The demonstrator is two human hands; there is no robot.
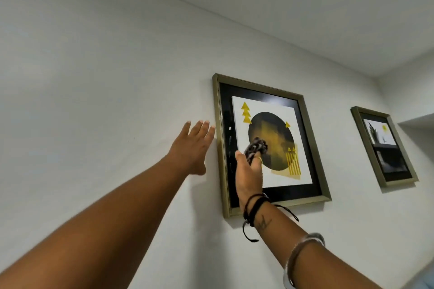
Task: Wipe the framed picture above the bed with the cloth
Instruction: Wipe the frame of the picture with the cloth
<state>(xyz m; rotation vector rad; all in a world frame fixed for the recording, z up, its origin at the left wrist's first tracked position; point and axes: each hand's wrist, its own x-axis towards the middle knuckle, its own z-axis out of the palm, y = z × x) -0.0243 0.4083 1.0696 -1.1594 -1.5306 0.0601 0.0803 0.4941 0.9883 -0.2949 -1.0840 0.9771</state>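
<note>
The framed picture point(303, 110) hangs on the white wall: a dull gold frame, black mat, and a print with a dark circle and yellow triangles. My right hand point(247, 175) is raised in front of its glass, shut on a bunched dark patterned cloth point(256, 146) that rests against the circle in the print. My left hand point(192, 148) lies flat on the wall just left of the frame, fingers spread, fingertips at the frame's left edge. Black cords and a metal bangle are on my right wrist and forearm.
A second, smaller framed picture point(385, 145) hangs further right on the same wall. The ceiling point(305, 7) meets the wall close above. A wall corner and a recess point(418, 122) are at the far right.
</note>
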